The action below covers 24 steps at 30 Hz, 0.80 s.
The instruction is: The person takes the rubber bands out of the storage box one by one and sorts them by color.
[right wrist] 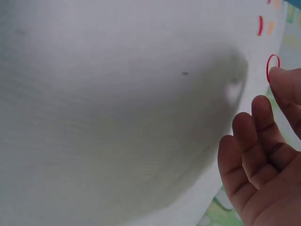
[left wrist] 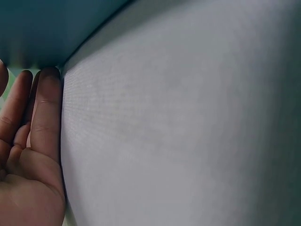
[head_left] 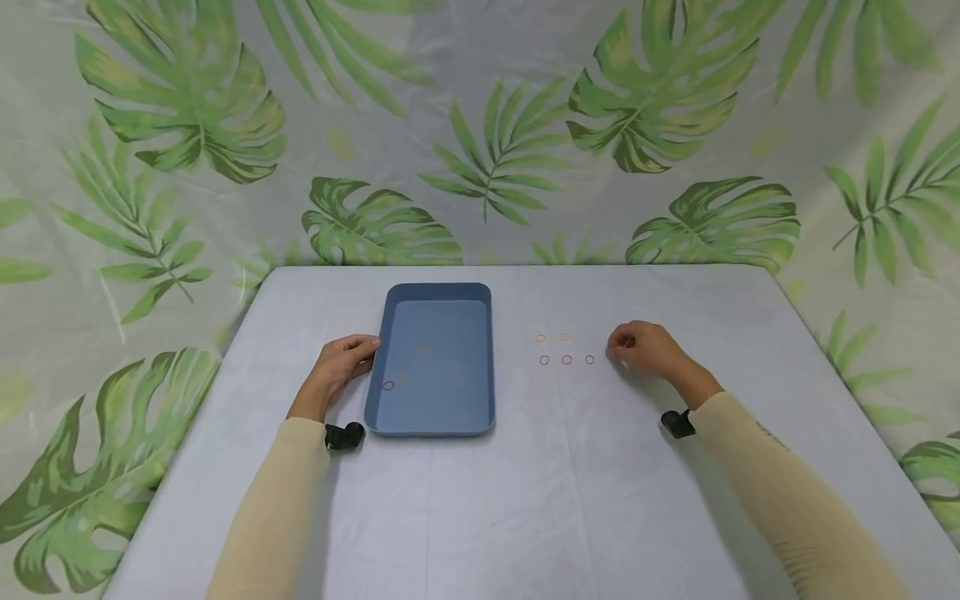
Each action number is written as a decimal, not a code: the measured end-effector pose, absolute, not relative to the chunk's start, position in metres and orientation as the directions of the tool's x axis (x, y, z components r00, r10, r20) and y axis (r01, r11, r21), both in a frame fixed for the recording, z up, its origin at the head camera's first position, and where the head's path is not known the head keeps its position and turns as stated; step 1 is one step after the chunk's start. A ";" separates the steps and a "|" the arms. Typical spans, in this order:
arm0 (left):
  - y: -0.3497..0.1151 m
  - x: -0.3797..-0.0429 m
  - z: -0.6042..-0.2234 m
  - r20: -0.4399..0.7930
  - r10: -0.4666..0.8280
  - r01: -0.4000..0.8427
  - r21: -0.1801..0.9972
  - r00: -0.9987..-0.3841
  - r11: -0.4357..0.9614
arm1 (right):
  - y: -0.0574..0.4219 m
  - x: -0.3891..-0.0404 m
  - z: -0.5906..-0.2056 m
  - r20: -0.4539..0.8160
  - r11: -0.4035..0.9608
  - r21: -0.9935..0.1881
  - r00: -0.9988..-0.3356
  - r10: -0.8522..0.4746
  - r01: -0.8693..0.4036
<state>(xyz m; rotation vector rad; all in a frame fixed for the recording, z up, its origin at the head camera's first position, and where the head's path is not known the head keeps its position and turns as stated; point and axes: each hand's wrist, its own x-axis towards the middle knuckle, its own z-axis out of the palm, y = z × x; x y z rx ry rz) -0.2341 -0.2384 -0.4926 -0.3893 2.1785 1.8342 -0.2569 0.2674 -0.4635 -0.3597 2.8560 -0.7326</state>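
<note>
My left hand (head_left: 343, 362) rests at the left side of a blue rectangular tray (head_left: 431, 425), its fairly straight fingers (left wrist: 44, 113) touching the tray's outer wall. Inside the tray lie a dark red rubber band (head_left: 388, 386) and a few faint orange ones (head_left: 419, 350). My right hand (head_left: 647, 348) is above the table to the right of the tray. Between thumb and forefinger it pinches a small red rubber band (right wrist: 273, 68); the forefinger is mostly hidden behind the thumb. Left of it, orange bands (head_left: 564, 337) lie in a row behind a row of red bands (head_left: 567, 360).
A white cloth covers the table (head_left: 495, 508). Behind and beside it hangs a leaf-printed curtain (head_left: 510, 233). Each wrist carries a small black camera, the left one (head_left: 345, 436) close to the tray's near left corner.
</note>
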 end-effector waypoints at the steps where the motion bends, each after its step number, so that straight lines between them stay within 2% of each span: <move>1: -0.238 -0.234 -0.493 -0.371 -0.035 -0.371 0.914 -0.928 0.163 | 0.268 -0.256 -0.465 -0.108 0.853 -0.486 -0.956 -0.272 -0.188; 24: -0.241 -0.234 -0.490 -0.366 -0.018 -0.364 0.918 -0.931 0.157 | 0.264 -0.257 -0.477 -0.074 0.876 -0.433 -0.961 -0.267 -0.211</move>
